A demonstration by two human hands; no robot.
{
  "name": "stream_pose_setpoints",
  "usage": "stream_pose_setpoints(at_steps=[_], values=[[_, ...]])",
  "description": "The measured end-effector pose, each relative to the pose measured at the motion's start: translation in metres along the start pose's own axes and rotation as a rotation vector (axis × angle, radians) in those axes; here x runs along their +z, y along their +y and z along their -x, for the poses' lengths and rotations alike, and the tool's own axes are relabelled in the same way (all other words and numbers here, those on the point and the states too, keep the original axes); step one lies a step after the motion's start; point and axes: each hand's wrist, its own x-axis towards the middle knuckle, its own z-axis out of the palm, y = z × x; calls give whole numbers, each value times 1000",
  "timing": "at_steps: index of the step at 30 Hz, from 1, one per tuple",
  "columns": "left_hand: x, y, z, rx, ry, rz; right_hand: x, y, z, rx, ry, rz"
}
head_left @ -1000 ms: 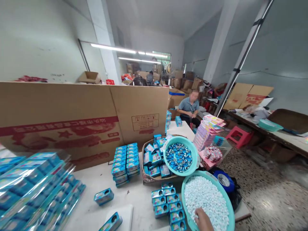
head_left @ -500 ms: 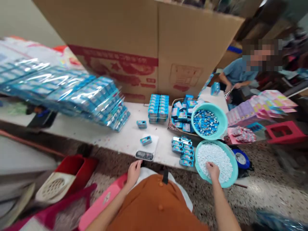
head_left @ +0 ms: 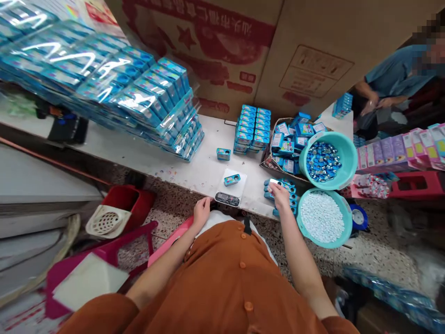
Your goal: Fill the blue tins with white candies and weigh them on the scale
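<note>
My right hand [head_left: 280, 194] hovers at the rows of small blue boxes [head_left: 289, 188], fingers pinched; what they hold, if anything, is hidden. Beside it stands a turquoise bowl [head_left: 344, 232] of small white pieces [head_left: 321, 215]. My left hand [head_left: 202, 212] is at the table's front edge, left of a white scale [head_left: 239, 188]. Its fingers are curled together, and I cannot make out anything in them. One blue box [head_left: 232, 179] lies tilted on the scale, its round opening upward. Another blue box [head_left: 223, 154] stands behind it.
A second turquoise bowl [head_left: 351, 155] holds blue foil pieces, partly over a carton [head_left: 267, 162] of blue boxes. Stacked boxes [head_left: 252, 125] stand farther back. Plastic-wrapped packs [head_left: 139, 97] fill the left. A large cardboard box [head_left: 222, 60] walls the back. A co-worker [head_left: 392, 79] sits at right.
My right hand has left the bowl of white pieces and moved left to the rows of blue boxes. My left hand stays by the scale. The camera view has tilted downward.
</note>
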Motion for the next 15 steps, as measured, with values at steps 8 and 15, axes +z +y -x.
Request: stream_pose_setpoints(at_steps=[8, 15], values=[[-49, -37, -29, -74, 34, 64, 116, 17, -7, 116, -223, 91], [-74, -56, -50, -103, 44, 76, 131, 30, -17, 133, -119, 107]])
